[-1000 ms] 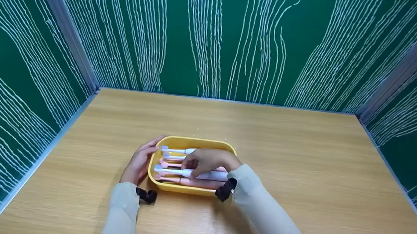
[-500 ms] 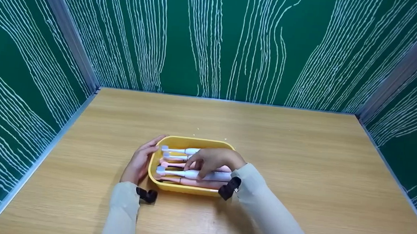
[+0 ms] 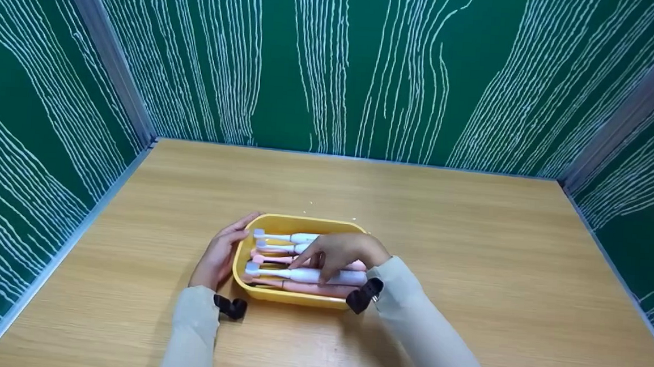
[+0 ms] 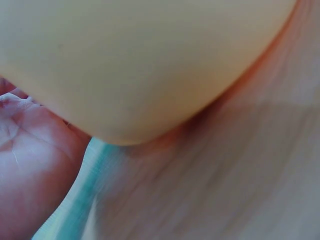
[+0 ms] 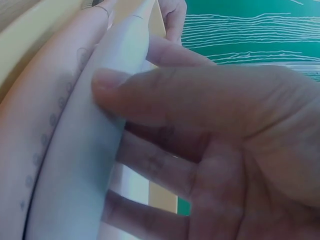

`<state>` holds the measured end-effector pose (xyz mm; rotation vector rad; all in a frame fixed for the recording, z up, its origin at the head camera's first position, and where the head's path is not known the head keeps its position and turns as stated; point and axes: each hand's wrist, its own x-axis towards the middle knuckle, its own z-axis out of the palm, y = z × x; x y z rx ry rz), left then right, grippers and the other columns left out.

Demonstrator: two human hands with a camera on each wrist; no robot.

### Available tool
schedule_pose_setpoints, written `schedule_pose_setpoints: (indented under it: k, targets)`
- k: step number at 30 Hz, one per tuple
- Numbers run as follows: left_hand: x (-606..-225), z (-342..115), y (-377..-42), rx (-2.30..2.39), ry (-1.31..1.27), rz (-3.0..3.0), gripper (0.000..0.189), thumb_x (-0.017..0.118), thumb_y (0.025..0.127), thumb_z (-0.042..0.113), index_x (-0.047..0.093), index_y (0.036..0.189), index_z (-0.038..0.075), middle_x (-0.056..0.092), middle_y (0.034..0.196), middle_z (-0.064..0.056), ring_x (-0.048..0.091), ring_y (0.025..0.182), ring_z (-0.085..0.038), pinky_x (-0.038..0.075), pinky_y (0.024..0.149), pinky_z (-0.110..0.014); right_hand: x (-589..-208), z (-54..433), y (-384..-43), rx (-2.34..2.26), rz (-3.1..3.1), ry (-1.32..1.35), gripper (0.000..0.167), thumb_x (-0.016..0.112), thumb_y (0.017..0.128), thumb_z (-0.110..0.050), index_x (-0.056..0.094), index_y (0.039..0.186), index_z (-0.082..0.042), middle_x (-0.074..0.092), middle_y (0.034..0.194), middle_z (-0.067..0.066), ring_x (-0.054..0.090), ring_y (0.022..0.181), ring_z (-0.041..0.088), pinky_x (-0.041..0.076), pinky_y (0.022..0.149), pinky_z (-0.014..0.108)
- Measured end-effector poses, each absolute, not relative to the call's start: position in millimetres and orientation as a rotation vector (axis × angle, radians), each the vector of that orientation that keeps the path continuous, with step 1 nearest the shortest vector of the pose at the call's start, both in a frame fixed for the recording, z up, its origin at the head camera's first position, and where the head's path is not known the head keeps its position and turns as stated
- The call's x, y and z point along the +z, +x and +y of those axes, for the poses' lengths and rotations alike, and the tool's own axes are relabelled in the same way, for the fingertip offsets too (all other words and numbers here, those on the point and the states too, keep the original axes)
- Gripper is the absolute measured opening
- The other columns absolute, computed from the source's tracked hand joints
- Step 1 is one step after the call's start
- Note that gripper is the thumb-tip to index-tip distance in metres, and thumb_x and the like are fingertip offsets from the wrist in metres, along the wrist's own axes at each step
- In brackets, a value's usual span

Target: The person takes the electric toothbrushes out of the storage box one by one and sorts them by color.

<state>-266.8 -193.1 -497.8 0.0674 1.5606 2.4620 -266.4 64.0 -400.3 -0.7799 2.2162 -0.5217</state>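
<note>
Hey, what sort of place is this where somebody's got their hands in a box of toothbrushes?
Probably an enclosed work booth, perhaps for recording: upright dark green panels with wavy white lines surround three sides of a light wood-grain tabletop, and small black wrist-worn devices show on both arms.

Two arms in pale sleeves reach in from the near side. The left arm (image 3: pixel 188 334) runs almost straight toward the far side; its left hand (image 3: pixel 220 256) has the palm turned right and the fingers (image 3: pixel 245 220) extended far and right. The right arm (image 3: pixel 431 332) slants from near right toward far left, its right hand (image 3: pixel 341 253) arched, thumb (image 5: pixel 160 95) opposing the spread fingers in a pinch.
</note>
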Motion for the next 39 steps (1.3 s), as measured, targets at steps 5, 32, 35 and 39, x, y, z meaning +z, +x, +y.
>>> schedule_pose_setpoints:
  k: [5, 32, 35, 39]
  targets:
    - [-498, -193, -267, 2.469, 0.069, 1.551, 0.050, 0.031, 0.098, 0.001, 0.030, 0.149, -0.001, 0.026, 0.158, -0.012, 0.023, 0.145, -0.025, 0.020, 0.120, -0.039, -399, 64, -265, -0.489, 2.230, -0.779, 0.052, 0.073, 0.081, -0.005, 0.067, 0.119, -0.041, 0.058, 0.095, -0.004, 0.051, 0.092, 0.016, 0.043, 0.085, 0.028]
    - [-497, -194, -267, 2.453, 0.111, 1.529, 0.051, 0.029, 0.098, 0.000, 0.028, 0.149, -0.003, 0.025, 0.158, -0.014, 0.023, 0.144, -0.026, 0.019, 0.121, -0.040, -403, 70, -262, -0.534, 2.248, -0.755, 0.038, 0.076, 0.081, -0.011, 0.068, 0.112, -0.031, 0.058, 0.096, -0.003, 0.051, 0.093, 0.016, 0.045, 0.079, 0.027]
    - [-497, -194, -267, 2.452, 0.105, 1.535, 0.051, 0.030, 0.098, 0.000, 0.029, 0.149, -0.003, 0.025, 0.158, -0.013, 0.024, 0.144, -0.025, 0.019, 0.121, -0.039, -405, 72, -261, -0.557, 2.252, -0.764, 0.037, 0.077, 0.080, -0.011, 0.069, 0.109, -0.033, 0.058, 0.096, -0.004, 0.051, 0.095, 0.015, 0.044, 0.079, 0.027]
    - [-498, -194, -268, 2.447, 0.102, 1.543, 0.051, 0.030, 0.098, 0.001, 0.029, 0.149, -0.002, 0.025, 0.158, -0.012, 0.023, 0.145, -0.024, 0.019, 0.121, -0.039, -406, 74, -260, -0.575, 2.253, -0.789, 0.037, 0.077, 0.080, -0.012, 0.068, 0.110, -0.033, 0.058, 0.096, -0.005, 0.051, 0.096, 0.015, 0.045, 0.081, 0.027]
